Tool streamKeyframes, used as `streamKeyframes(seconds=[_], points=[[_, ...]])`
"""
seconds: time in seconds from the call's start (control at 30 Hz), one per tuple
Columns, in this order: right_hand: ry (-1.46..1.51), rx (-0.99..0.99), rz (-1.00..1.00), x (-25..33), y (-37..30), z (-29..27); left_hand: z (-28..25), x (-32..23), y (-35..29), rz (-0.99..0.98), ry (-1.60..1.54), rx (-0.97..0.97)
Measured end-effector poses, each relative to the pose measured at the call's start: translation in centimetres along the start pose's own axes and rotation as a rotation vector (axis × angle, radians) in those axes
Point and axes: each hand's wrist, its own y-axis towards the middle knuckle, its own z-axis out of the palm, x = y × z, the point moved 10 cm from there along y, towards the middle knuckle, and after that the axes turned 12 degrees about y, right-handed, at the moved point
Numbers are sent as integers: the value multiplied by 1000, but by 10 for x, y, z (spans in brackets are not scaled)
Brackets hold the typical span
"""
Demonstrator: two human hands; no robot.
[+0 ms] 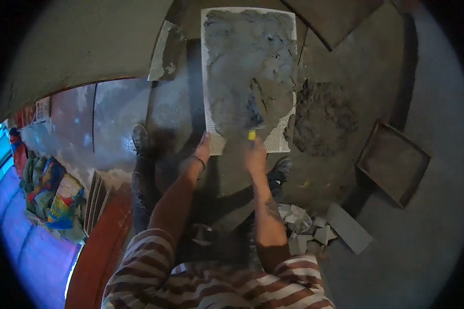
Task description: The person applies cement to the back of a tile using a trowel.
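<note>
Left hand [203,149] holds tile [216,143] at lower-left corner; right hand [255,156] grips yellow-handled trowel [252,134]. Mortar patch [325,121] lies right of tile, square tray [393,160] farther right, tile scraps [349,228] lower right.

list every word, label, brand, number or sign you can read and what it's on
Colourful bag, far left: some printed lettering, not copied here; smaller print too blurred to read.
Pale patch, upper left: faint marks, too small to tell if text.
Tile and yellow-handled tool: none visible.
</note>
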Motion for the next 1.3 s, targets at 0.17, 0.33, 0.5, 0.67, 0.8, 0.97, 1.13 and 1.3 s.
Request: streamKeyframes(seconds=[0.17,0.33,0.5,0.67,0.8,0.97,1.13,1.3], points=[[281,47,270,-14,-80,-21,10,-44,-34,420,110,-43],[346,-24,362,-116,-124,31,-12,0,-7,184,-20,-54],[167,-35,102,-160,-105,132,-46,-54,-57,469,525,-229],[-288,47,322,-330,-152,241,2,-67,-49,662,622,-228],[-124,-39,470,-330,-260,217,32,-55,-36,787,1638,-287],[37,257,716,-192,-291,101,-3,-58,-54,577,1761,-274],[994,356,720,-129,-199,27,-66,10,6,421,1082,-90],[1223,368,953,-201,-171,13,8,-53,-29,1083,1139,-391]])
